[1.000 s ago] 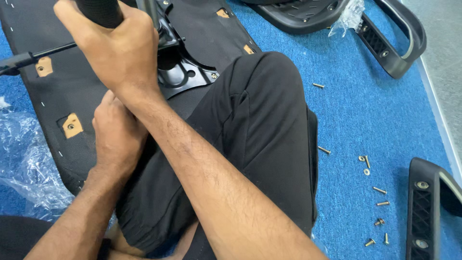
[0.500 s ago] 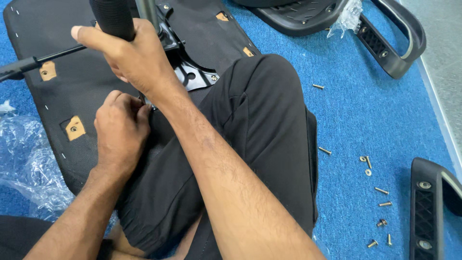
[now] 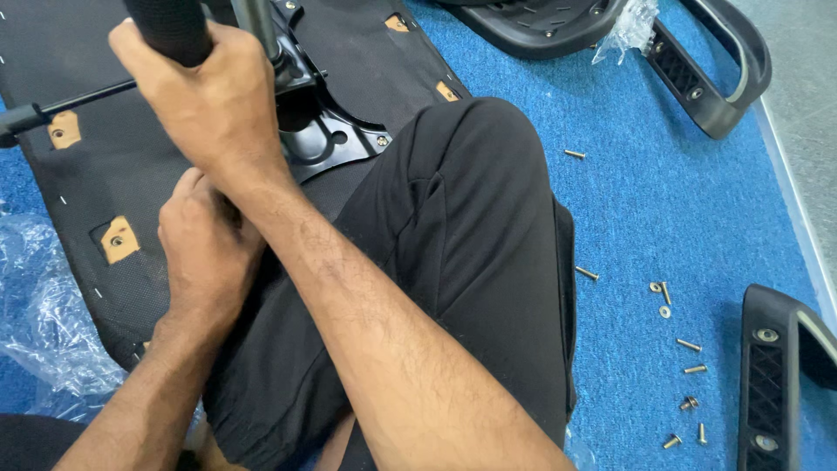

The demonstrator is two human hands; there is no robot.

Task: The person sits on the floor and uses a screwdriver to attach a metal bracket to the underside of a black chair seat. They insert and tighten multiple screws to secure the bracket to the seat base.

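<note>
Gripping black handle (image 3: 170, 26) — right hand (image 3: 209, 105) clenched; left hand (image 3: 205, 249) fingertips hidden — grasp unclear.

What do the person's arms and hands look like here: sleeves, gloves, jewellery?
Both hands, left and right, are bare: no gloves, rings or watch in view. Both forearms are bare too, with visible hair; no sleeve reaches into view. The trousers are black.

Left hand (image 3: 205, 253) fingers hidden under right wrist; black handle (image 3: 170, 26) cut off at top.
</note>
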